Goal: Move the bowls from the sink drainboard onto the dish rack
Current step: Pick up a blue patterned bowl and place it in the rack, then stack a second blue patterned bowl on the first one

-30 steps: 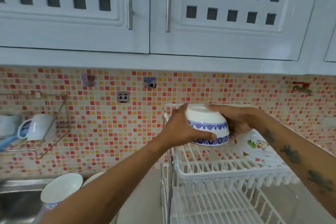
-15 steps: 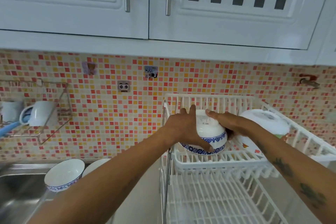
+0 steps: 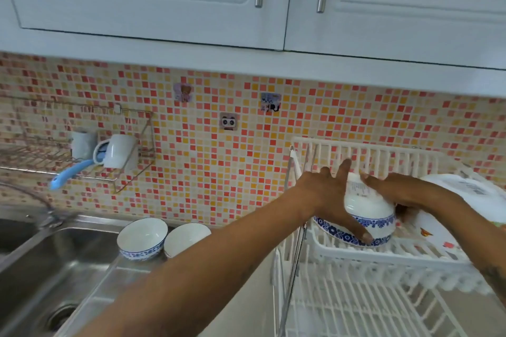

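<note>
A white bowl with a blue flower band (image 3: pixel 367 208) lies upside down and tilted on the upper tier of the white dish rack (image 3: pixel 383 253). My left hand (image 3: pixel 325 194) lies against its left side with the fingers spread, thumb down near the rim. My right hand (image 3: pixel 394 190) rests on its top and right side. Two more bowls stand upright on the steel drainboard (image 3: pixel 128 276) by the wall: a blue-banded bowl (image 3: pixel 142 238) and a white bowl (image 3: pixel 186 236) partly hidden by my left forearm.
A white plate with a cartoon print (image 3: pixel 462 200) leans in the rack to the right of the bowl. The rack's lower tier (image 3: pixel 369 312) holds nothing in view. The sink basin (image 3: pixel 41 268) is at the left. A wall wire shelf (image 3: pixel 41 167) holds a mug.
Both hands have lowered the upturned bowl from above the rack down onto its upper tier. The view has tilted down and shifted left. The two bowls on the drainboard have not moved.
</note>
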Available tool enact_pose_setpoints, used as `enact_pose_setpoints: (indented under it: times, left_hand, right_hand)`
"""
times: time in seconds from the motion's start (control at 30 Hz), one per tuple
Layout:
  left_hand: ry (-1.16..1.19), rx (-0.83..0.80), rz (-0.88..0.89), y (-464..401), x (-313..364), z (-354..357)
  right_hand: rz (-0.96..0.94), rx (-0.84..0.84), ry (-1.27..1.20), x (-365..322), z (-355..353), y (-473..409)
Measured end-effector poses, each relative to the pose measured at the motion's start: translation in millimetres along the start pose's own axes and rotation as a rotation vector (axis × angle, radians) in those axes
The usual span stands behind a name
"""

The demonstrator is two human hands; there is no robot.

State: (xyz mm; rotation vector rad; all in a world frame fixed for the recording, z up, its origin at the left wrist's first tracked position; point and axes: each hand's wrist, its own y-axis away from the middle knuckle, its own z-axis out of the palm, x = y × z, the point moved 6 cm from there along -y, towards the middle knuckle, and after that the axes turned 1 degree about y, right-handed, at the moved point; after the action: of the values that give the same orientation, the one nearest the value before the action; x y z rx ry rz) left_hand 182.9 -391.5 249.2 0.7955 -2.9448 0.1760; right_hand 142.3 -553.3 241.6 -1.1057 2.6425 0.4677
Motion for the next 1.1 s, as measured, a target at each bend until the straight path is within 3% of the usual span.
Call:
enact_pose_setpoints:
  times: [0.13, 0.23, 0.33, 0.4, 0.53, 0.67, 0.77, 0.93, 1.1]
  left_hand:
    - [0.271, 0.126, 0.061, 8.4, -6.8, -12.5]
    - [0.621, 0.271, 0.075, 29.2, -29.5, -21.5]
    - [0.842, 0.353, -0.074, 47.6, -83.4, -4.2]
    - [0.896, 0.327, -0.214, 59.9, -126.5, 19.4]
    - [1.071, 0.278, -0.477, 103.6, -201.7, 67.6]
    - [1.251, 0.301, -0.727, 158.1, -264.1, 115.4]
    - [1.43, 0.329, -0.904, 195.1, -302.4, 149.6]
    - [1.574, 0.398, -1.106, 231.6, -345.8, 195.1]
    - [1.637, 0.5, -1.247, 229.1, -379.1, 227.2]
  right_hand:
    - [-0.064, 0.109, 0.161, -34.0, -14.0, 23.5]
    - [-0.258, 0.258, 0.033, -82.2, -32.7, 65.6]
    - [-0.459, 0.365, -0.148, -130.3, -45.0, 114.0]
    - [-0.575, 0.385, -0.216, -164.5, -41.9, 140.3]
    - [-0.762, 0.265, -0.307, -233.2, -3.8, 176.0]
    - [-0.868, 0.022, -0.32, -289.0, 62.3, 179.9]
    - [-0.824, -0.176, -0.371, -328.4, 120.8, 157.2]
    - [-0.531, -0.44, -0.419, -361.7, 238.4, 74.7]
    - [-0.21, -0.517, -0.527, -334.9, 332.9, -14.0]
